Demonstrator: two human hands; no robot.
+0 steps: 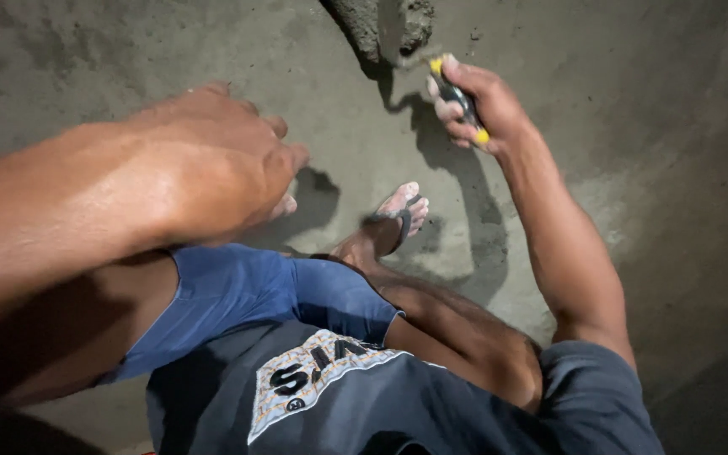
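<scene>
Grey, damp cement floor (pixel 650 168) all round. Right hand (pixel 475 105) clamped on a trowel's black-and-yellow handle (pixel 463 103), blade (pixel 391 34) loaded with a wet mortar lump (pixel 385 25) at the top edge. Left hand (pixel 221 164) held above the floor, fingers loosely curled, gripping nothing. Between the arms, a sandalled foot (pixel 398 215); nearer, blue shorts (pixel 238 291) and a dark grey shirt (pixel 431 404).

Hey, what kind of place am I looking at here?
Probably a building site or a room being finished. The floor is bare grey cement, the right hand grips a trowel with a yellow and black handle, and wet mortar clings to its blade.
</scene>
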